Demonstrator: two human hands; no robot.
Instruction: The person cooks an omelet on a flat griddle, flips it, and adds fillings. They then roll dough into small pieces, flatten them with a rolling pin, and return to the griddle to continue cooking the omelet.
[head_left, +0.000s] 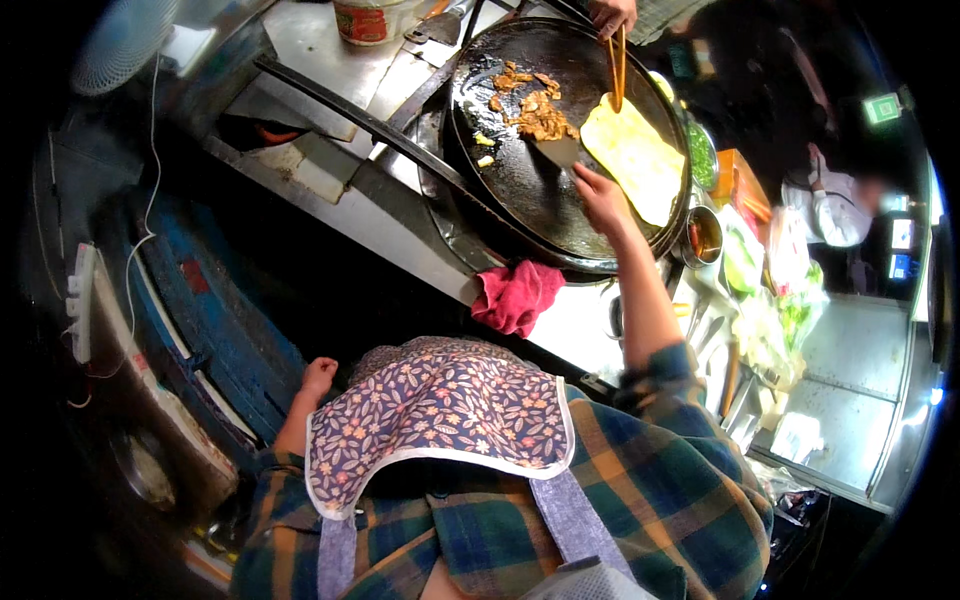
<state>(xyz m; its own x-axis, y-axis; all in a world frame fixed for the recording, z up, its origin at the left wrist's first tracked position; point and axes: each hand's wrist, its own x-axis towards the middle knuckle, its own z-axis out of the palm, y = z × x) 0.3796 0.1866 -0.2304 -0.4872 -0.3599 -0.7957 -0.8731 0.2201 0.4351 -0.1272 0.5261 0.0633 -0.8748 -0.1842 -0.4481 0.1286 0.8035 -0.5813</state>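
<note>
My right hand (600, 199) grips a metal spatula (557, 151), its blade flat on the round black griddle (540, 217) at the edge of a heap of browned meat pieces (541, 116). To the right of the spatula lies a pale yellow flatbread (637, 161). Another person's hand (613, 15) at the top holds wooden tongs or chopsticks (618, 71), whose tips touch the flatbread's upper end. Down at my left side, away from the griddle, hangs my left hand (319, 375), its fingers curled and nothing visible in it.
A red cloth (517, 298) hangs at the counter's front edge. Beside the griddle stand a bowl of chopped greens (702, 156) and a metal pot with dark liquid (700, 237). A dark metal bar (360, 120) crosses the counter at left; a white tub (373, 21) stands behind it.
</note>
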